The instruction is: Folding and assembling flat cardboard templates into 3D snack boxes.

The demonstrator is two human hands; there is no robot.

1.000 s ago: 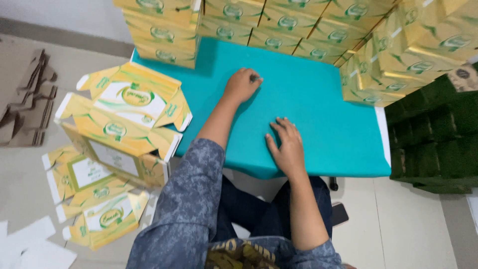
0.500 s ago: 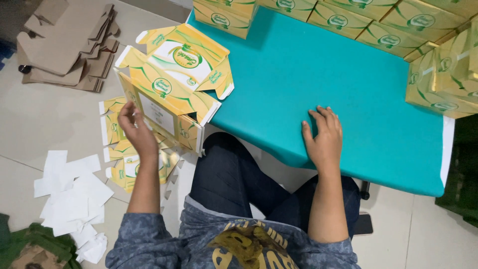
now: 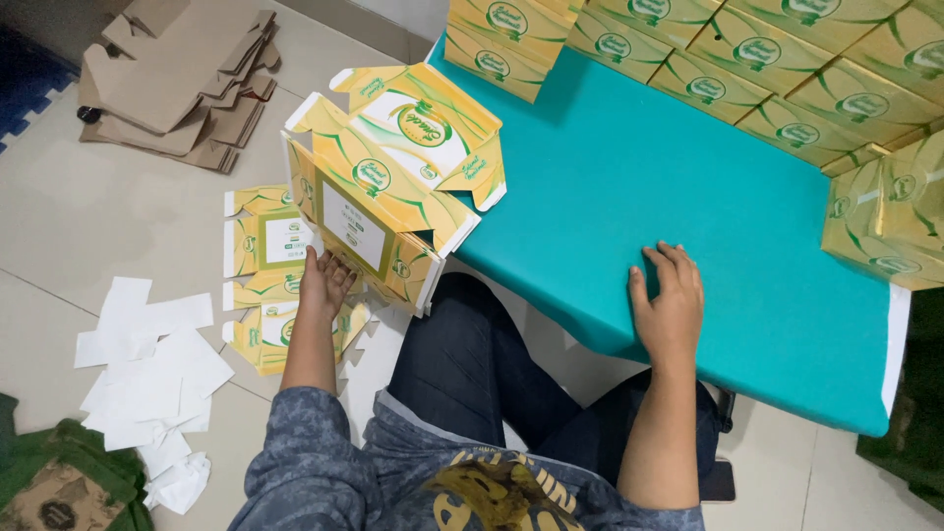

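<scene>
left hand (image 3: 323,283): fingers spread open, reaching onto flat yellow carton blanks (image 3: 264,241) on floor beneath it | right hand (image 3: 671,300): flat, open, resting on teal table (image 3: 610,167) edge | open yellow box (image 3: 379,202) just above left hand

Yellow-and-green cartons (image 3: 787,69) stand stacked along the far edge of my teal worktop (image 3: 629,187), more at its right end (image 3: 890,221). An open large yellow carton (image 3: 379,202) stands beside the worktop's left edge, with flat yellow carton blanks (image 3: 265,246) and plain brown ones (image 3: 177,84) on the floor.
</scene>
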